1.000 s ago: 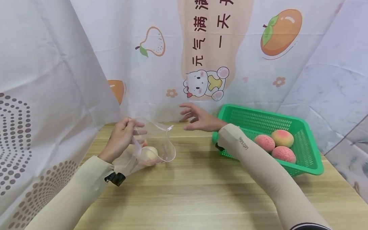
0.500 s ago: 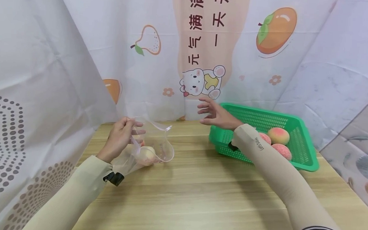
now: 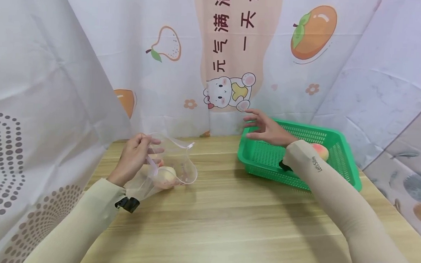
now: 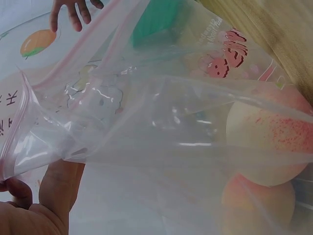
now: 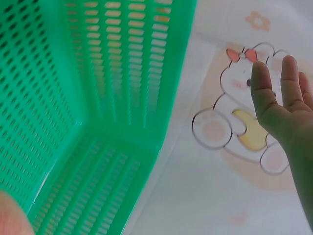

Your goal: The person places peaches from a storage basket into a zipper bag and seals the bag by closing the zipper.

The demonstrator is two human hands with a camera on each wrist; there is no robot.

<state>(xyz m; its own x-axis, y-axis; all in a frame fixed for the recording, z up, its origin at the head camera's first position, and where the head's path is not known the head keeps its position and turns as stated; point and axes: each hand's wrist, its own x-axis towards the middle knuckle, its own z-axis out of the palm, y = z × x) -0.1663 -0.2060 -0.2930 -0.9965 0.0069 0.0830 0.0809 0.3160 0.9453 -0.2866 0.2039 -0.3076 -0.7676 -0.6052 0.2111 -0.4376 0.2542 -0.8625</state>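
Note:
My left hand [image 3: 132, 156] pinches the rim of a clear plastic zip bag [image 4: 161, 117] at the left of the table, and the bag's mouth gapes toward the right. Inside it lie two pink-and-cream peaches, one nearer [image 4: 269, 132] and one partly behind it [image 4: 259, 205]. My right hand [image 3: 270, 130] is in the air over the near left part of a green perforated basket [image 3: 264, 174], fingers spread and holding nothing. A peach [image 3: 320, 151] shows in the basket beyond my right forearm, which hides what lies behind it.
A white printed curtain [image 3: 177, 87] hangs right behind the table and along both sides. The wooden tabletop [image 3: 207, 209] stretches between the bag and the basket and toward me.
My right hand has moved right, away from the bag, to over the basket. My left hand keeps its grip on the bag's rim. The view has shifted slightly.

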